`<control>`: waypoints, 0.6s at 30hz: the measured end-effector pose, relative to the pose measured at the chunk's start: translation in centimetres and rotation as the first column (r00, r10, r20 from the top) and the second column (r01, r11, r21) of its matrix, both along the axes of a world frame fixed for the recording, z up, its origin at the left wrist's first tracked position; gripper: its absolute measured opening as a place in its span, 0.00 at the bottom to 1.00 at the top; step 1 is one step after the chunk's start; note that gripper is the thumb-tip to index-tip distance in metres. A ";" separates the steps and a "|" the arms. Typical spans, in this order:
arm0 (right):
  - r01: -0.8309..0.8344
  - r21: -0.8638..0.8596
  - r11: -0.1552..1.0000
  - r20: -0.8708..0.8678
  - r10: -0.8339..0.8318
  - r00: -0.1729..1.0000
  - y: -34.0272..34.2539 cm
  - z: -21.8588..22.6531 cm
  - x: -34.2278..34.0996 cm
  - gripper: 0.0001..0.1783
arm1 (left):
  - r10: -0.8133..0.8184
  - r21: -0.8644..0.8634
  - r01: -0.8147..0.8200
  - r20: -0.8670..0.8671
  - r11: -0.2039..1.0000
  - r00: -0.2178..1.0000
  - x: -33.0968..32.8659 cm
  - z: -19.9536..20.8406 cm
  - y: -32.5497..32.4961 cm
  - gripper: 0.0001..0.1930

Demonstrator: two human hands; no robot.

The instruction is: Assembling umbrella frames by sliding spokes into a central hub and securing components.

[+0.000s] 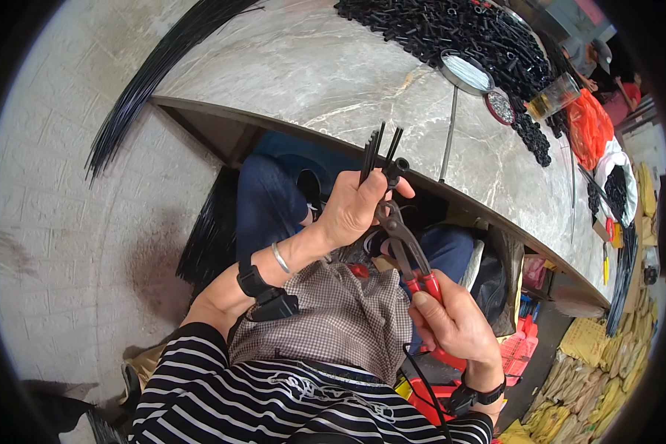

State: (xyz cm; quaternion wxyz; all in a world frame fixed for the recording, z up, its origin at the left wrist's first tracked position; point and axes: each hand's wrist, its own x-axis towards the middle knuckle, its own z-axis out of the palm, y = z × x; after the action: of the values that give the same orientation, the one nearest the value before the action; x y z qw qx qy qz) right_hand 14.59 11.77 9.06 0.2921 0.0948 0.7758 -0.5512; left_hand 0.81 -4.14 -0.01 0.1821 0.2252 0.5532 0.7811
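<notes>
My left hand (354, 207) is raised just in front of the table edge, closed around several thin black rods (371, 157). The rods point up, away from me. A short black tube-shaped piece (398, 166) with a round open end sticks out by its fingertips. In my right hand (453, 317) are metal pincers (398, 226) with red handles, gripped near the handle ends. Their jaws meet the lower side of what my left fingers hold; the exact contact point is hidden by the fingers.
On the grey marbled table (296, 81) lie a heap of short black tubes (444, 33), a round dish of thin white sticks (466, 72) and a jar of amber liquid (553, 98). A long black rod bundle (137, 89) overhangs the left edge. Another person (630, 95) is far right.
</notes>
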 end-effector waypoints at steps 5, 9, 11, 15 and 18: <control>0.075 0.258 0.963 -0.355 0.022 0.935 -2.7 -2.1 -0.5 0.14 | 0.014 0.003 -0.014 0.052 1.000 0.999 -1.7 -0.5 0.9 0.44; 0.107 0.252 0.962 -0.406 0.004 0.914 -1.6 -1.7 -0.9 0.17 | -0.099 0.147 0.077 0.151 0.986 0.984 -2.8 -0.7 0.6 0.43; 0.151 0.221 0.963 -0.405 -0.051 0.913 -0.7 -0.3 -1.1 0.17 | -0.126 0.147 0.109 0.112 0.983 0.986 -3.1 -0.7 0.1 0.45; 0.361 0.412 0.837 -0.663 0.004 0.748 2.4 -1.4 -2.5 0.20 | -0.093 0.139 0.079 0.099 0.987 0.991 -3.0 -0.9 -0.3 0.44; 0.499 0.640 0.585 -0.713 0.208 0.670 5.1 -2.7 -4.9 0.23 | -0.080 0.119 0.070 0.081 0.990 0.994 -2.7 -1.2 -0.2 0.43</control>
State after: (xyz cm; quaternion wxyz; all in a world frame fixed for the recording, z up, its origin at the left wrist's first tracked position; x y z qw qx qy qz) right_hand 9.65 16.90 6.35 -0.1667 0.0586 0.9716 -0.1572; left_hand -1.89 -4.31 -1.17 0.2215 0.2225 0.4899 0.8133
